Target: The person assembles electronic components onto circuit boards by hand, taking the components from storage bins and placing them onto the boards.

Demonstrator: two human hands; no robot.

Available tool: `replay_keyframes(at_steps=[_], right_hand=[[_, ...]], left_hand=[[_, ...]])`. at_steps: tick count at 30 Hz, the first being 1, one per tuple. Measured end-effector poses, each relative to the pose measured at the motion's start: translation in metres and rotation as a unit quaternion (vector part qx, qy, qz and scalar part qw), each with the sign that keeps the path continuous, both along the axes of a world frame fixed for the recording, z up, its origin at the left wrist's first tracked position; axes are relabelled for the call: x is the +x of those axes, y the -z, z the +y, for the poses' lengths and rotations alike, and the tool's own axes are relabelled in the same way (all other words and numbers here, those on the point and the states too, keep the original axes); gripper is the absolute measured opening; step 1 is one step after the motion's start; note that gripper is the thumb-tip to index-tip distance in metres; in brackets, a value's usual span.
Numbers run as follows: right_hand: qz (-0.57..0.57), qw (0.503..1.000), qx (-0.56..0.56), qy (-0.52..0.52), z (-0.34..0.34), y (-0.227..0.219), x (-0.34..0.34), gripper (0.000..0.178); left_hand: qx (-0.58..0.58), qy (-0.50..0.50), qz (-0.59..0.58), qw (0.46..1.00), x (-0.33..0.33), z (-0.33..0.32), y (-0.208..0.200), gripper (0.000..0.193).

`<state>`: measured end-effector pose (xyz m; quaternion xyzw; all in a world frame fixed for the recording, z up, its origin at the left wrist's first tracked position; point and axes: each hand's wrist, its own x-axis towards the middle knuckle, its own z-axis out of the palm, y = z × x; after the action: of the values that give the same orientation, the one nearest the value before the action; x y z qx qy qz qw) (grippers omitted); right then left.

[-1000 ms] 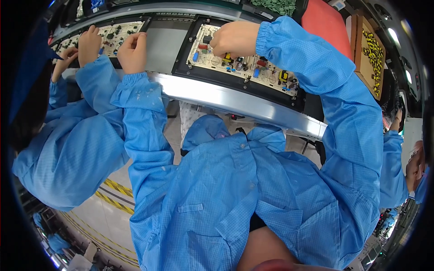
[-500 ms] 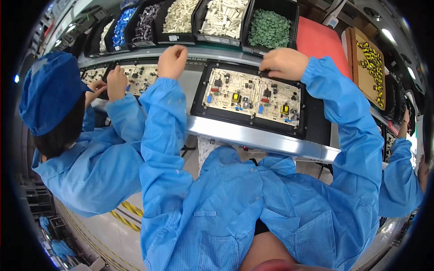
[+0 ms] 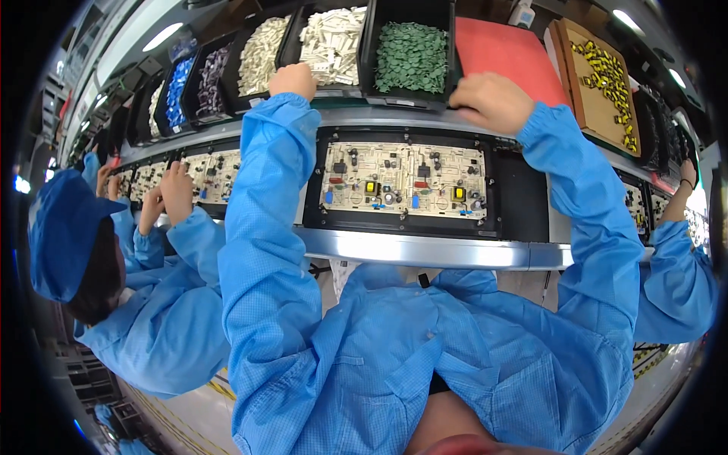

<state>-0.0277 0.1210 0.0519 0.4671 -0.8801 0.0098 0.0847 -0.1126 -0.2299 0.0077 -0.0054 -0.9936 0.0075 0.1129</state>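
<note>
My left hand (image 3: 294, 81) is at the front edge of the bin of white parts (image 3: 331, 44), between it and the bin of cream parts (image 3: 263, 54). Its fingers are turned away and hidden by the back of the hand. My right hand (image 3: 497, 102) hovers beside the right wall of the bin of green disc-shaped components (image 3: 412, 57), fingers curled toward the thumb; anything between them is too small to make out. Below both hands lies a cream circuit board (image 3: 394, 178) with yellow, blue, red and black components, in a black frame (image 3: 406, 224).
A red sheet (image 3: 509, 57) and a cardboard tray (image 3: 576, 91) of yellow-black components lie at the right. Bins of blue parts (image 3: 177, 91) and dark parts (image 3: 214, 80) stand left. A co-worker in a blue cap (image 3: 64, 231) handles boards there; another person's arm (image 3: 671, 265) is at the right.
My right hand has left the board frame's upper right corner and risen toward the green components' bin. My left hand has come up to the bins. The view has shifted.
</note>
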Motion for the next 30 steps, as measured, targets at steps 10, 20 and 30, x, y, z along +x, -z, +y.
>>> replay_keyframes(at_steps=[10,20,30], right_hand=[[0.176,0.97,0.047,0.159,-0.065,0.034,-0.105,0.022],[0.09,0.978,0.063,0.175,-0.072,0.036,-0.113,0.013],[0.094,0.974,-0.051,0.199,-0.083,0.034,-0.101,0.019]], left_hand=[[0.291,0.119,0.125,0.941,0.038,-0.022,0.008,0.023],[0.508,0.105,0.071,0.852,0.181,-0.039,0.065,0.018],[0.662,0.046,-0.015,0.748,0.199,-0.053,0.09,0.017]])
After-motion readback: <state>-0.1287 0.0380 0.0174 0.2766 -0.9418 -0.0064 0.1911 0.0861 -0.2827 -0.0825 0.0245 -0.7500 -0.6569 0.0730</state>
